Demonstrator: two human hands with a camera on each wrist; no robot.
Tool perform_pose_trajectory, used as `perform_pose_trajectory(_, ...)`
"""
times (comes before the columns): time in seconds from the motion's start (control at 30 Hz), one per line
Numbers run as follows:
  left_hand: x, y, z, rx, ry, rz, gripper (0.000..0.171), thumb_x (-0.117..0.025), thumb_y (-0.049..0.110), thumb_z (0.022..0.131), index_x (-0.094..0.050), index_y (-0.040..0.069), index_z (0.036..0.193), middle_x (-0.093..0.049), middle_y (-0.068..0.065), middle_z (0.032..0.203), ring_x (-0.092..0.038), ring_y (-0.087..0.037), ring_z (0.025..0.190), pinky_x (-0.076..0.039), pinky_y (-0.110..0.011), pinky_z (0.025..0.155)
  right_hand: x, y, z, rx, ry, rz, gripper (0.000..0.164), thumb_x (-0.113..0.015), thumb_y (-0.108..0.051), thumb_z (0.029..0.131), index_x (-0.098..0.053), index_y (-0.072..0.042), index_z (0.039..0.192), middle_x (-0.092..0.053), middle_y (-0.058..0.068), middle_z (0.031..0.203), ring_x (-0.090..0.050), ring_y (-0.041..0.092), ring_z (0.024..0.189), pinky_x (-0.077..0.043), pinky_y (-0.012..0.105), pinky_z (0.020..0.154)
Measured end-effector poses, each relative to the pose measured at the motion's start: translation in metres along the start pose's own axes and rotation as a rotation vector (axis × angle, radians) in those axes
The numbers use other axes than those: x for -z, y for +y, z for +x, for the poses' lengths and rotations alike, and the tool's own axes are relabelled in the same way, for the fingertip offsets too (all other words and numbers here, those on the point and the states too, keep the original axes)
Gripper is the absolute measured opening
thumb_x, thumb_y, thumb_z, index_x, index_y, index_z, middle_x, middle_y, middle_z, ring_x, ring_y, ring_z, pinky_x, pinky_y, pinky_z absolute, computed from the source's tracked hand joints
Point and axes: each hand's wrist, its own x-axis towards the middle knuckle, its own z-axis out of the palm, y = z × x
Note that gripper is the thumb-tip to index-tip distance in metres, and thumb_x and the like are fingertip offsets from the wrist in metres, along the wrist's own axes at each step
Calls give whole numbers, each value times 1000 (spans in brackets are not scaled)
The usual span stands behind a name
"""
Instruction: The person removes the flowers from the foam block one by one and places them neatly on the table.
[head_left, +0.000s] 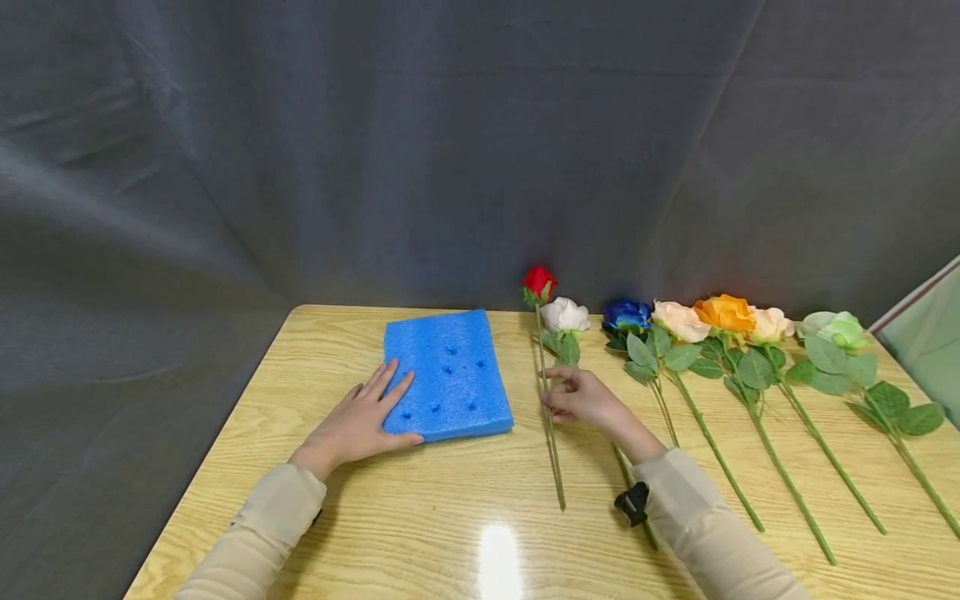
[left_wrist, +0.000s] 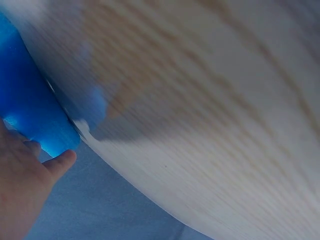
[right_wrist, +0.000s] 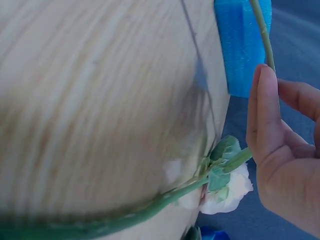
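A blue foam block (head_left: 457, 387) with several small holes in its top lies on the table. My left hand (head_left: 360, 423) rests on its left side with fingers spread, the thumb by the front edge; the left wrist view shows part of this hand (left_wrist: 22, 180) against the block. To the right of the foam, my right hand (head_left: 588, 406) pinches the stem of a red rose (head_left: 539, 283), bloom pointing away from me. The right wrist view shows that stem (right_wrist: 263, 32) between thumb and fingers. Just beyond the right hand lies a white rose (head_left: 566, 317).
On the right of the wooden table (head_left: 390, 508) lie more artificial roses: a blue one (head_left: 627, 314), an orange one (head_left: 725, 312), a pale green one (head_left: 843, 330) and two pale peach ones. A dark grey cloth (head_left: 480, 150) hangs behind the far edge.
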Motion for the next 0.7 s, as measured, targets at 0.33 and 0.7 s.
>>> perform_pose_trajectory(0.33, -3, -1, 0, -1, 6, -1, 99, -53, 73, 80, -12, 24, 155, 2, -7, 163, -3, -29, 151, -18, -62, 116, -3, 12, 2, -68, -12, 25, 55, -53, -4, 95, -31, 11, 143, -64, 20, 101, -63, 7, 72, -58, 24, 69)
perform_pose_trajectory(0.7, -1, 0, 0, 3, 5, -8, 99, -53, 73, 80, -10, 24, 155, 3, -7, 163, -3, -29, 151, -17, -62, 116, -9, 13, 6, -72, -7, 27, 53, -54, -3, 94, -33, 14, 140, -66, 14, 93, -61, 5, 66, -57, 22, 64)
